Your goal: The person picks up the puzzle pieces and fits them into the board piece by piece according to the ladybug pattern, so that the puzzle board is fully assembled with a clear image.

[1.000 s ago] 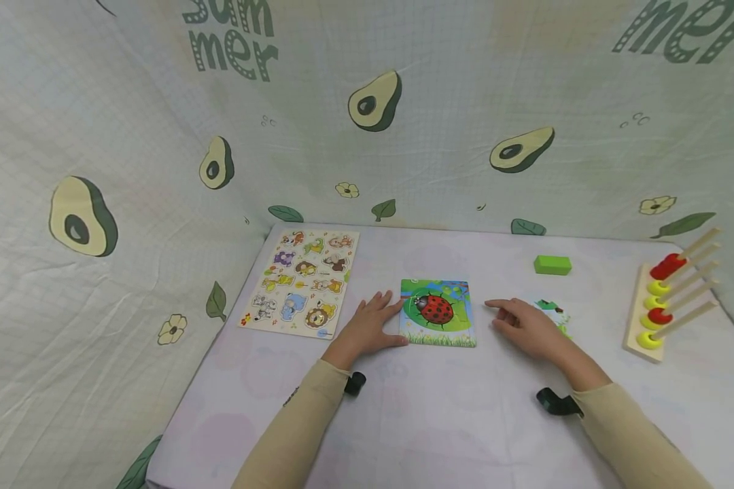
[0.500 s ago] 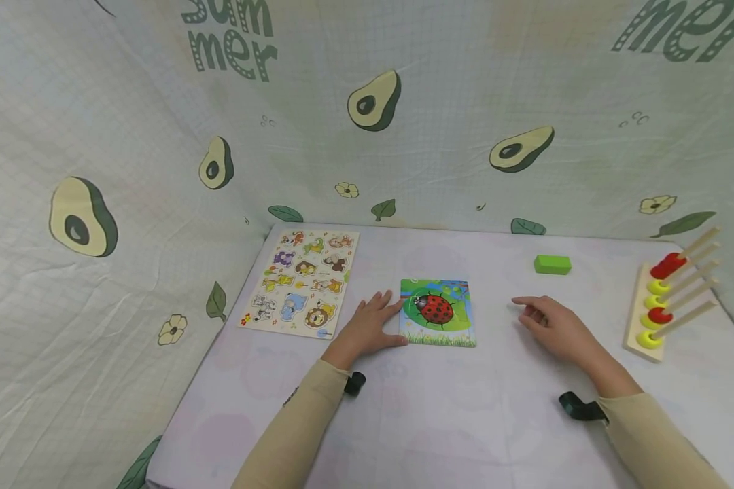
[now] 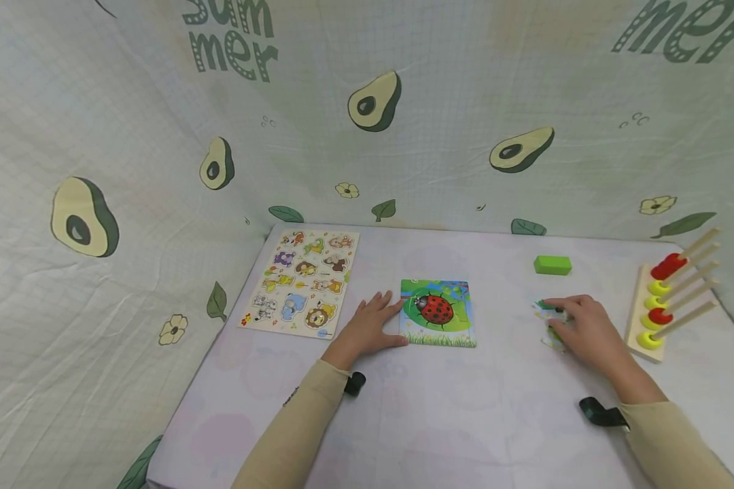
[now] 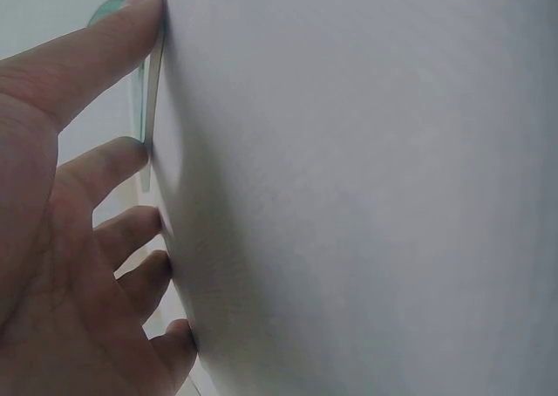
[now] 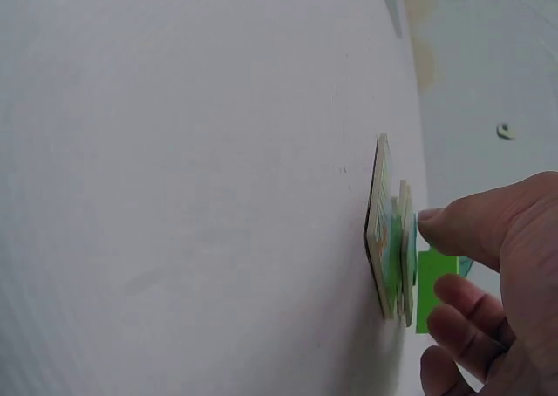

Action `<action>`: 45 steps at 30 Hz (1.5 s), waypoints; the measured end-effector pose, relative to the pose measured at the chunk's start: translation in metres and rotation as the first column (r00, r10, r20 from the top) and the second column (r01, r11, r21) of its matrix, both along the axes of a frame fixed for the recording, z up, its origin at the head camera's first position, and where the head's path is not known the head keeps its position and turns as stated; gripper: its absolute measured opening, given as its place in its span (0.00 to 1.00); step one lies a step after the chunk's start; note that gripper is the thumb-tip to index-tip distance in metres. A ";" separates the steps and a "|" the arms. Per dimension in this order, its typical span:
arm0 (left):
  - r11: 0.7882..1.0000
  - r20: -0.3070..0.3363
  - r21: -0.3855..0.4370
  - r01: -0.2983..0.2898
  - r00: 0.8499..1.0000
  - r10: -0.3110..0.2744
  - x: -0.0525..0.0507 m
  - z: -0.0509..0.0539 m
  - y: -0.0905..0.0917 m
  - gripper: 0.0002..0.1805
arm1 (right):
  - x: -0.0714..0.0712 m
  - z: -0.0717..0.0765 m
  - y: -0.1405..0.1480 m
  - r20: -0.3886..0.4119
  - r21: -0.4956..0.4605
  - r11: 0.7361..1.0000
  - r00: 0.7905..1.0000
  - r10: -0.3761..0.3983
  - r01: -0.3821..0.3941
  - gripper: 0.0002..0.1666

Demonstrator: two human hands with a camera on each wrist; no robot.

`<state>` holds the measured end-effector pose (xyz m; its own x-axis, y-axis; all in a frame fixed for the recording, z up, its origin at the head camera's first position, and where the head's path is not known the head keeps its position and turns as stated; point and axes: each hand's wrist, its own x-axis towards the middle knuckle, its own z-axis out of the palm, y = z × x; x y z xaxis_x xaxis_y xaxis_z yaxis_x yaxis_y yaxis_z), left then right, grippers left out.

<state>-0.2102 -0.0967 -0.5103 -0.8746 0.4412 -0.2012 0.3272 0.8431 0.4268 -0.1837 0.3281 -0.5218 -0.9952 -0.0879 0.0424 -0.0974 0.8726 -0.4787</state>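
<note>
In the head view a square ladybug picture board [image 3: 437, 314] lies flat on the table. My left hand [image 3: 370, 326] rests at its left side, fingers spread, thumb and index finger at the edge. The left wrist view shows that hand [image 4: 78, 213] with its fingertips against the board edge and the table. A small stack of flat picture pieces [image 3: 550, 329] lies right of the board, partly covered by my right hand [image 3: 593, 336]. In the right wrist view the right hand [image 5: 497, 274] has its thumb at the top of the stack [image 5: 384, 239], other fingers loosely bent.
An animal puzzle board [image 3: 300, 285] lies at the back left. A green block [image 3: 552, 265] is behind the right hand. A wooden peg rack [image 3: 636, 326] with red and yellow rings stands at the right. Patterned cloth walls [image 3: 434, 190] rise behind and left.
My right hand has moved rightward from near the ladybug board, and the stack, hidden beneath it half a second ago, partly shows at its fingertips. The left hand has stayed in place.
</note>
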 end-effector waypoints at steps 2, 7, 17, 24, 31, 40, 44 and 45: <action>1.000 0.000 -0.003 0.001 1.000 -0.001 0.000 0.000 0.000 0.48 | 0.000 -0.001 0.003 -0.005 0.003 1.000 1.000 -0.009 0.009 0.26; 1.000 0.002 0.001 0.004 1.000 -0.004 -0.001 0.000 -0.001 0.48 | 0.000 0.001 0.008 0.010 0.024 1.000 1.000 0.003 -0.003 0.28; 1.000 -0.009 -0.009 0.007 1.000 -0.007 -0.003 -0.007 -0.001 0.48 | 0.000 0.001 0.006 0.032 0.035 0.999 0.999 -0.011 0.009 0.33; 1.000 -0.004 -0.009 0.003 1.000 -0.003 -0.003 -0.008 -0.001 0.48 | -0.001 -0.001 0.007 0.018 0.056 0.998 1.000 -0.025 0.024 0.35; 1.000 -0.011 -0.010 0.002 1.000 -0.002 -0.003 -0.008 -0.001 0.48 | -0.002 -0.002 0.006 0.030 0.060 0.997 0.999 -0.043 0.041 0.35; 1.000 -0.009 -0.008 -0.007 1.000 0.007 -0.002 -0.007 -0.001 0.48 | -0.003 0.002 0.006 0.030 0.035 0.999 0.999 -0.036 0.035 0.36; 1.000 -0.004 -0.007 -0.009 1.000 0.009 -0.002 -0.008 -0.001 0.48 | -0.005 0.004 0.008 0.053 0.029 0.999 0.998 -0.018 0.016 0.35; 1.000 -0.003 -0.006 -0.009 1.000 0.009 -0.002 -0.008 -0.001 0.48 | -0.005 0.004 0.009 0.059 0.035 0.999 0.998 -0.015 0.013 0.35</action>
<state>-0.2125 -0.0978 -0.5182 -0.8790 0.4322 -0.2012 0.3208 0.8484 0.4211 -0.1887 0.3375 -0.5173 -0.9970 -0.0745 -0.0196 -0.0576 0.8897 -0.4529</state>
